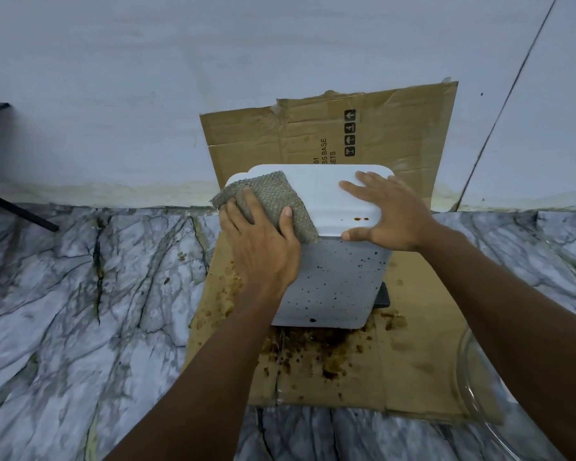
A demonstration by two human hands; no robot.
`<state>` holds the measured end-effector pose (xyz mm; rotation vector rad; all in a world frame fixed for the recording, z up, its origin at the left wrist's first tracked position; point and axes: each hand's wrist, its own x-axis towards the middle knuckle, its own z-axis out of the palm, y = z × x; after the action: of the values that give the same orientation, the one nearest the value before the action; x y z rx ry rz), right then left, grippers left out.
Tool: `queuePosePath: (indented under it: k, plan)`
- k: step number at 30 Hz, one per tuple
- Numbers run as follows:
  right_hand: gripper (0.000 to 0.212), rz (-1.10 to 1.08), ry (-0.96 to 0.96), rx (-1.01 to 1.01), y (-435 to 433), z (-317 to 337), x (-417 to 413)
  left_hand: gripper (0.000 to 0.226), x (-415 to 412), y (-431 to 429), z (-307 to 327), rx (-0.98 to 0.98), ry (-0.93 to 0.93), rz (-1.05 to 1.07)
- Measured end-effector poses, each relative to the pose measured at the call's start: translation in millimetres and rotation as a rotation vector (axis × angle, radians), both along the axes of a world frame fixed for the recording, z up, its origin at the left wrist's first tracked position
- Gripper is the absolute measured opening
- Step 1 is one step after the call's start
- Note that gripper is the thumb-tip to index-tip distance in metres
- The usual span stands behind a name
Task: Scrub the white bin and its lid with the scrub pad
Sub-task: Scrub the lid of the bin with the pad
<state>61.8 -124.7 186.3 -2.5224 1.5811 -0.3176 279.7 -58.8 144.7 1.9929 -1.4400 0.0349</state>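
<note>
Head view: white bin [333, 281] stands on a flattened cardboard sheet [379, 371] laid over a marble surface [80, 294]
Lid: white lid [323, 191] sits on top of the bin, with a few brown drops near its near edge
Bin wall: near side speckled with dark spots
Scrub pad: grey scrub pad [273, 194] draped over the lid's left corner
Left hands entry: left hand [260, 241] grips the pad, thumb on top of it
Right hands entry: right hand [389, 214] lies flat on the lid's right part, fingers spread and holding nothing
Stains: brown spatter [313, 347] on the cardboard just in front of the bin
Glass bowl: rim [473, 387] shows well to the bin's right – mostly cut off
</note>
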Motion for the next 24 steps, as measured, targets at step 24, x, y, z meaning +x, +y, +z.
queuePosePath:
  k: [24]
  plan:
    - [0.095, -0.041, -0.051, -0.025, -22, 1, 6, 0.06, 15, -55, -1, -0.169, -0.589, -0.393]
